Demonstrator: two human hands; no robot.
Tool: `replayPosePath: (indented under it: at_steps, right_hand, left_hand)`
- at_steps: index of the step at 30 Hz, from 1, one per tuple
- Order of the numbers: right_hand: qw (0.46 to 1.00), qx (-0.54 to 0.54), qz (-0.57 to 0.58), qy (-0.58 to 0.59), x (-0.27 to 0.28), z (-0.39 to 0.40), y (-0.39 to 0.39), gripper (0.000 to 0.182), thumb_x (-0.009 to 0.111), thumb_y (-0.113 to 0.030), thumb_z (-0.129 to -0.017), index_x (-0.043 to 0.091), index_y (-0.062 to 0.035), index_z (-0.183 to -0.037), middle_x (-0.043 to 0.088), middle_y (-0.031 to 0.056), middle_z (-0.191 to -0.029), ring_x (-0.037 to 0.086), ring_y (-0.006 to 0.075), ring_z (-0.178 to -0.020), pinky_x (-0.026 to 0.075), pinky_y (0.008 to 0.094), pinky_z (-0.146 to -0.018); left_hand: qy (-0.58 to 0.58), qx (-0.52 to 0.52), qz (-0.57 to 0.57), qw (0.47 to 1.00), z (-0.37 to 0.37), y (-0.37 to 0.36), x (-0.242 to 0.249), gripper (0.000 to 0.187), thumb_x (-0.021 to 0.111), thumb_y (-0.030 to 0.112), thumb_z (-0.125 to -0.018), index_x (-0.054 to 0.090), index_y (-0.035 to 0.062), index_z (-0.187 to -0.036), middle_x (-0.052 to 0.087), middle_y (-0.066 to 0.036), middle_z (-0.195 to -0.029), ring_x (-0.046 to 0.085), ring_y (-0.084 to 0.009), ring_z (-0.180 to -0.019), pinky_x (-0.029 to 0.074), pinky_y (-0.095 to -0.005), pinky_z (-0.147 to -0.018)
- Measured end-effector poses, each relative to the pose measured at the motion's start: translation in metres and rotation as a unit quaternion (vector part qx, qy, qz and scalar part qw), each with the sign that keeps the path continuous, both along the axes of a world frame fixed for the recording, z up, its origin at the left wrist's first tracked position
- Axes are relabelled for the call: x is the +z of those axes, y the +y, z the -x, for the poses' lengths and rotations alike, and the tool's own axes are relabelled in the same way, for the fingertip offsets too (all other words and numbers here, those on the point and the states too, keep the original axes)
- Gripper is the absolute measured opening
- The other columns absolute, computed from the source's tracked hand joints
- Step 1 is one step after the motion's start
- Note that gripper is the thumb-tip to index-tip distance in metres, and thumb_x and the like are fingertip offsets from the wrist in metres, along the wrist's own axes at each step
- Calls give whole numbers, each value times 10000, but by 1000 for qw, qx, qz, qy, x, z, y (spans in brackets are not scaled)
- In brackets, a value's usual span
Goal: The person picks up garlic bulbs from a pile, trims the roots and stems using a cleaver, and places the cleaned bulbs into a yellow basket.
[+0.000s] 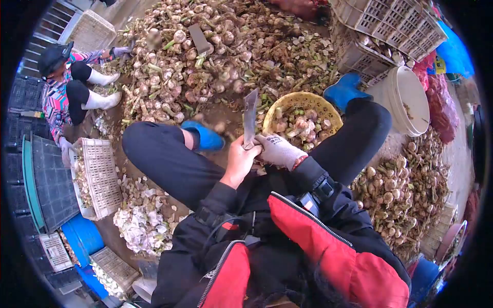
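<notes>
Bare and closed, my left hand point(240, 160) grips the lower end of a flat metal blade point(250, 115) that points up and away from me. My right hand point(278, 150), in a pale glove, is closed beside it, its fingertips meeting the left hand near the blade's base. What the right fingers pinch is too small to make out. Just beyond the right hand, a round yellow basket point(272, 114) holds garlic bulbs point(303, 126) between my legs.
A large heap of garlic point(179, 66) lies ahead, with another at right point(400, 190). A co-worker point(61, 92) sits at left beside a white crate point(100, 177). A white bucket point(411, 100) and stacked crates point(390, 25) stand at right. Peelings point(141, 220) lie at lower left.
</notes>
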State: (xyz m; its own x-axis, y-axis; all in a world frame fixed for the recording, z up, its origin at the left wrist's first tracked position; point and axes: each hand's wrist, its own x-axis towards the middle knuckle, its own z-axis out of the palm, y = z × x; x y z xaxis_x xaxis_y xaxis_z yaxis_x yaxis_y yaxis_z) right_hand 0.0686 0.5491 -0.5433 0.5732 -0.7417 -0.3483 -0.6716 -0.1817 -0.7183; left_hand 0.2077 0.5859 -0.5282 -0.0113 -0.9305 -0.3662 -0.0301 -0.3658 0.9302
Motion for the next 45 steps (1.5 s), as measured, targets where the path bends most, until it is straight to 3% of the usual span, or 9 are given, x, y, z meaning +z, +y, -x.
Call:
replayPosePath:
  at_steps: [6,12,16,25,33,38,41,43,45]
  right_hand:
    - [999,-24,25,13,-4,9,1,341,574,-268,-767,565,-39,-1020,627,188,-983,589,337,-959,454,415,-814]
    - [993,-88,85,-1,-3,11,-4,365,558,-254,-739,565,-10,-1010,626,215,-936,596,348,-928,459,428,-798]
    - [997,-69,4,34,9,8,-6,415,556,-298,-748,542,6,-1030,622,239,-926,596,377,-911,461,444,-793]
    - [998,-59,-5,2,-27,-2,-8,402,525,-310,-787,529,11,-1028,615,233,-956,571,374,-962,442,430,-829]
    - [999,-52,-5,-8,-10,8,-1,422,521,-317,-800,517,-47,-1125,630,208,-956,599,360,-915,455,437,-806]
    - [997,-62,31,-41,-23,-1,0,398,528,-325,-786,567,-37,-1058,643,193,-917,617,355,-859,481,425,-783]
    - [996,13,-38,82,-26,-5,-9,456,548,-300,-784,512,-63,-1172,621,217,-951,594,362,-896,459,437,-795]
    - [995,-34,-59,69,-20,-5,-13,438,546,-300,-782,521,-50,-1141,611,227,-956,580,377,-914,446,443,-815]
    - [993,-109,36,7,-17,2,-12,438,545,-316,-789,520,-31,-1121,595,239,-990,559,394,-953,428,447,-842]
  left_hand:
    - [-54,-40,35,997,8,-6,-1,166,603,3,-726,615,-14,-891,620,-22,-735,574,-96,-676,466,-246,-617]
    - [3,-45,0,999,9,-35,7,116,609,8,-741,615,-10,-856,624,-29,-750,583,-104,-685,465,-248,-632]
    - [23,5,-19,1000,6,-62,2,95,626,25,-735,611,2,-826,609,-20,-730,564,-99,-674,438,-241,-625]
    - [-21,25,-81,996,-11,-39,-20,136,644,60,-726,606,12,-847,605,-19,-759,565,-115,-716,437,-257,-685]
    - [11,-12,-34,999,9,-30,-2,94,619,19,-729,602,-1,-819,591,-12,-681,567,-92,-622,454,-236,-582]
    - [-15,3,-34,999,4,-31,-5,66,618,16,-724,612,0,-787,619,-27,-693,570,-93,-624,461,-251,-590]
    - [-17,26,-29,999,0,-43,-18,82,626,33,-714,614,0,-789,616,-23,-685,563,-96,-606,446,-255,-565]
    - [7,40,-65,997,0,-62,-23,100,636,45,-705,611,2,-792,613,-26,-692,554,-98,-623,430,-254,-574]
    - [-12,76,-57,995,3,-91,-31,96,642,47,-697,604,10,-778,605,-29,-698,541,-101,-642,418,-258,-598]
